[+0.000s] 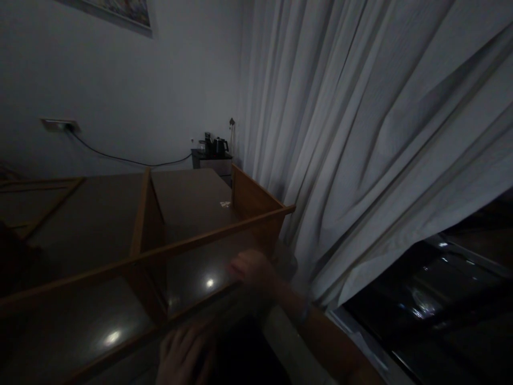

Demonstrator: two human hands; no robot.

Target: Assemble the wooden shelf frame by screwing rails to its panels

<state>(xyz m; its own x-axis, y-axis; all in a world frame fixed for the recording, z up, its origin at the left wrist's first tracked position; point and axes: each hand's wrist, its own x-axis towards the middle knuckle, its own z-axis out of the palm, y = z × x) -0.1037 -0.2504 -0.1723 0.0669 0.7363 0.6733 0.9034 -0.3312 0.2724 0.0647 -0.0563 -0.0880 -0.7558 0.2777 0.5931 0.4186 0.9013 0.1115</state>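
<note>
Dim light fills the room, and a big pale curtain [360, 133] hangs in folds over the right half of the frame. A plain wall [192, 69] takes up the upper left. Below it, a gray-brown bench [188, 192] spreads across the left and middle. On it is a long wooden frame [216, 235], the main thing near the hands. Its front rail runs from the lower left edge to just right of the middle. One board [151, 224] stands up across it left of the middle, and an end board [256, 195] stands near the curtain.

Something black and shiny [425, 283] sits in the lower right. Part of a picture [120, 9] shows at the upper left. A small cabinet [214, 166] is back near the middle.

Both hands are apart from each other. The right hand [256, 270] is blurry and sits just below the rail, near the end board. Its fingers look bent, but I cannot tell if it holds anything. The left hand [184, 350] is at the bottom, left of the middle, and too dark to tell if it grips something.

A black kettle [219, 146] stands on the cabinet. Little white bits [225, 204] lie on the bench.
</note>
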